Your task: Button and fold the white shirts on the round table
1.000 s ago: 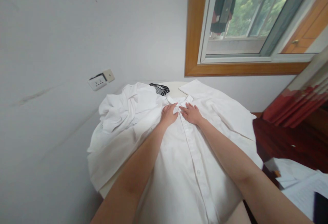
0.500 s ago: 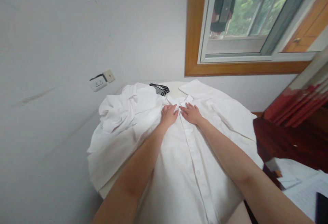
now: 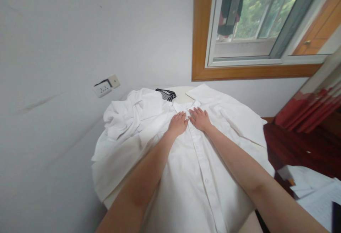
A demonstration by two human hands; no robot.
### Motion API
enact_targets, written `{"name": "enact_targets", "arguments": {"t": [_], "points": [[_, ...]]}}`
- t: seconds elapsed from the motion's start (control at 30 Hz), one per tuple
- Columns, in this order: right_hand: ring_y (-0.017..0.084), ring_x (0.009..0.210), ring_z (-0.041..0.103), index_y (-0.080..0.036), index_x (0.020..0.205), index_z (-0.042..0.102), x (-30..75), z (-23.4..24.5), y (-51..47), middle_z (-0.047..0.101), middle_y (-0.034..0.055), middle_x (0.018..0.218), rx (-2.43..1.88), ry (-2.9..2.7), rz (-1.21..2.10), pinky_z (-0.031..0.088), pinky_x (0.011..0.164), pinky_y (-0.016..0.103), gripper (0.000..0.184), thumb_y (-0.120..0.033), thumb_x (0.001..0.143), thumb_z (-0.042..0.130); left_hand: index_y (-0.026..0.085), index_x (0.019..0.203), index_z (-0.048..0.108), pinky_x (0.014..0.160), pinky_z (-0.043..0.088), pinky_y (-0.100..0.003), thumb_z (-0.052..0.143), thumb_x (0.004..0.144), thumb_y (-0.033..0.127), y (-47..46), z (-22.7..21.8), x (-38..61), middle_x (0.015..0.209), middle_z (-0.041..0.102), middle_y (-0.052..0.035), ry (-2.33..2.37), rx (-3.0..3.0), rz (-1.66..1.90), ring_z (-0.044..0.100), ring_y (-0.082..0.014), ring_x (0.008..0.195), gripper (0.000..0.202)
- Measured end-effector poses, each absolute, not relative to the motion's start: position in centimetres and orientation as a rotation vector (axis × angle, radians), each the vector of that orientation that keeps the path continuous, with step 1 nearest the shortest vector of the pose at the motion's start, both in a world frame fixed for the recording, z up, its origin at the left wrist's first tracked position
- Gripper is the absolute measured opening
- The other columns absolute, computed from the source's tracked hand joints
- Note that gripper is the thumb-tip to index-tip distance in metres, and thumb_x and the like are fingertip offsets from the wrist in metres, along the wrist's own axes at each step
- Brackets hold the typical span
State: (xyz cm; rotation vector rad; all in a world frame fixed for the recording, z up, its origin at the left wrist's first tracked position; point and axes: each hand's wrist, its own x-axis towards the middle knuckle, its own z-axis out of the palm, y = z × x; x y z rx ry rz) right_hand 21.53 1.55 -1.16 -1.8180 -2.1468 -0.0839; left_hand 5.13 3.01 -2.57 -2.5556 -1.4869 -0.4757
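A white button-up shirt (image 3: 183, 169) lies spread front side up over a round table (image 3: 181, 93), its collar toward the wall and its sleeves out to both sides. My left hand (image 3: 178, 123) rests flat on the shirt just below the collar, left of the button placket. On the other side of the placket, my right hand (image 3: 200, 118) lies palm down with its fingers stretched. Both hands are open and close together, with neither gripping the cloth. Bunched white fabric (image 3: 125, 114) is heaped at the table's left, beside the shirt.
Black-and-white striped cloth (image 3: 167, 94) sits at the table's far edge. The wall with a power socket (image 3: 103, 88) borders the left and back. A wood-framed window (image 3: 199, 48) is above right. Papers (image 3: 317, 194) lie low at right, near a red curtain (image 3: 301, 114).
Both hands have shifted slightly, the left a little toward me and to the right. The fingers of the left hand now lie flatter on the shirt.
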Motion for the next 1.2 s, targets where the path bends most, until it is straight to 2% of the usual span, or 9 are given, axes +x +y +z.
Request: {"name": "enact_targets", "arguments": {"t": [0.3, 0.4, 0.5, 0.6, 0.7, 0.93, 1.0, 1.1, 1.2], "points": [[0.028, 0.145, 0.019, -0.026, 0.149, 0.033, 21.6, -1.4, 1.9, 0.025, 0.0072, 0.158, -1.895, -2.182, 0.039, 0.015, 0.113, 0.056, 0.060, -0.054, 0.097, 0.022, 0.013, 0.137, 0.047, 0.101, 0.043, -0.035, 0.038, 0.093, 0.021, 0.7, 0.4, 5.6, 0.140, 0.051, -0.0140, -1.466, -2.459, -0.489, 0.053, -0.0233, 0.123, 0.045], [0.028, 0.145, 0.019, -0.027, 0.149, 0.033, 21.6, -1.1, 1.7, 0.024, 0.0065, 0.158, -1.903, -2.186, 0.055, 0.015, 0.113, 0.056, 0.060, -0.054, 0.097, 0.021, 0.016, 0.139, 0.045, 0.109, 0.031, -0.044, 0.034, 0.092, 0.013, -0.9, 2.8, 5.0, 0.146, 0.045, -0.0141, -1.435, -2.327, -0.451, 0.040, -0.0282, 0.134, 0.049], [0.028, 0.145, 0.020, -0.027, 0.149, 0.033, 21.7, -1.0, 1.6, 0.024, 0.0065, 0.158, -1.898, -2.190, 0.048, 0.015, 0.113, 0.056, 0.060, -0.055, 0.097, 0.021, 0.010, 0.142, 0.041, 0.111, 0.024, -0.048, 0.032, 0.090, 0.010, -2.9, 5.7, 3.2, 0.149, 0.039, -0.0182, -1.513, -2.187, -0.375, 0.031, -0.0319, 0.138, 0.052], [0.027, 0.144, 0.023, -0.027, 0.147, 0.037, 21.7, -0.9, 1.5, 0.028, 0.0071, 0.157, -1.890, -2.184, 0.033, 0.017, 0.113, 0.055, 0.058, -0.054, 0.097, 0.024, 0.006, 0.127, 0.054, 0.097, 0.035, -0.048, 0.041, 0.087, 0.013, -5.8, 8.3, 0.5, 0.133, 0.052, -0.0223, -1.671, -2.112, -0.157, 0.045, -0.0345, 0.123, 0.043], [0.027, 0.141, 0.028, -0.027, 0.141, 0.044, 21.6, -0.6, 1.2, 0.035, 0.0079, 0.153, -1.883, -2.153, 0.022, 0.021, 0.111, 0.055, 0.053, -0.051, 0.097, 0.029, 0.007, 0.107, 0.065, 0.085, 0.040, -0.041, 0.045, 0.085, 0.013, -9.2, 9.8, -1.6, 0.114, 0.062, -0.0206, -1.812, -2.076, 0.106, 0.052, -0.0318, 0.108, 0.030], [0.026, 0.134, 0.038, -0.025, 0.124, 0.061, 21.1, 2.0, -1.3, 0.053, 0.0079, 0.139, -1.754, -2.192, -0.118, 0.020, 0.112, 0.055, 0.038, -0.031, 0.096, 0.036, 0.006, 0.102, 0.069, 0.085, 0.045, -0.039, 0.039, 0.084, 0.003, -11.8, 11.0, -3.2, 0.107, 0.068, -0.0210, -1.924, -2.124, 0.485, 0.060, -0.0298, 0.107, 0.035], [0.025, 0.132, 0.040, -0.026, 0.129, 0.057, 21.0, 2.5, -2.4, 0.051, 0.0077, 0.141, -1.724, -2.294, -0.059, 0.024, 0.111, 0.053, 0.040, -0.032, 0.095, 0.036, 0.008, 0.104, 0.069, 0.083, 0.048, -0.038, 0.044, 0.083, 0.007, -11.0, 11.3, -3.5, 0.109, 0.068, -0.0212, -1.910, -2.168, 0.510, 0.063, -0.0295, 0.105, 0.033], [0.029, 0.138, 0.033, -0.031, 0.140, 0.046, 20.9, 2.2, -4.3, 0.038, 0.0064, 0.152, -1.732, -2.438, 0.129, 0.028, 0.108, 0.057, 0.048, -0.045, 0.097, 0.032, 0.012, 0.107, 0.069, 0.082, 0.051, -0.036, 0.049, 0.082, 0.017, -9.3, 12.1, -3.8, 0.112, 0.068, -0.0185, -1.872, -2.249, 0.520, 0.065, -0.0278, 0.103, 0.033], [0.033, 0.144, 0.020, -0.032, 0.147, 0.036, 20.8, 1.0, -5.9, 0.023, 0.0058, 0.159, -1.720, -2.521, 0.255, 0.021, 0.109, 0.062, 0.061, -0.061, 0.095, 0.024, 0.011, 0.107, 0.069, 0.083, 0.051, -0.035, 0.049, 0.083, 0.026, -7.0, 13.0, -3.3, 0.116, 0.067, -0.0186, -1.826, -2.340, 0.486, 0.065, -0.0289, 0.105, 0.035]]}}
